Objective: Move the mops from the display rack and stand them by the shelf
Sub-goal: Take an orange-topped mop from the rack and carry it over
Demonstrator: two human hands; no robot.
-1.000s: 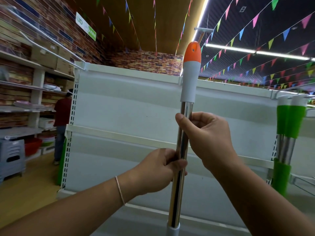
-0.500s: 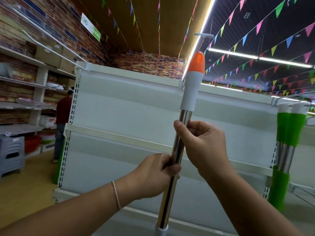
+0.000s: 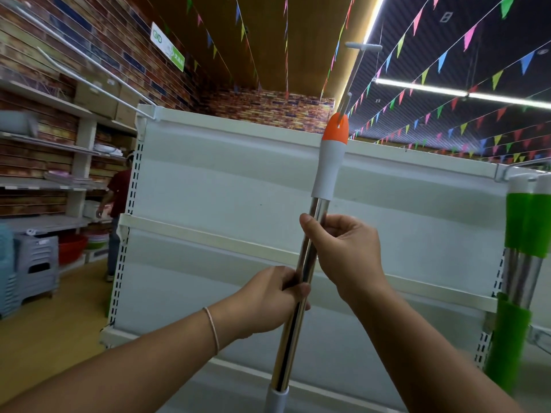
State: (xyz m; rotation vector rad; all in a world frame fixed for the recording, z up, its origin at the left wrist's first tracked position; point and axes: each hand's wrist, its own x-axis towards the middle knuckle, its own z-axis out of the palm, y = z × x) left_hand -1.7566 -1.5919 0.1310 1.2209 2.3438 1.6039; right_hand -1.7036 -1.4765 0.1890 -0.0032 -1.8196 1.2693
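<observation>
I hold a mop handle [image 3: 330, 162] with a shiny metal pole, a white grip and an orange tip, tilted with its top leaning right. My left hand [image 3: 268, 299] grips the pole lower down. My right hand [image 3: 343, 248] grips it just above, below the white grip. The mop's head is out of view below. The orange tip reaches the top edge of a white shelf unit [image 3: 238, 189]. Two green-handled mops [image 3: 524, 234] stand upright at the right edge, against the shelf's end.
A person in a red shirt [image 3: 117, 198] stands at the left end of the shelf. Grey plastic stools [image 3: 35, 263] and red basins [image 3: 71, 248] sit by wall shelving on the left. A white hook bar [image 3: 357, 55] hangs above the mop's tip.
The mop's top has tilted further right and sunk lower against the shelf. Both hands kept their grip on the pole.
</observation>
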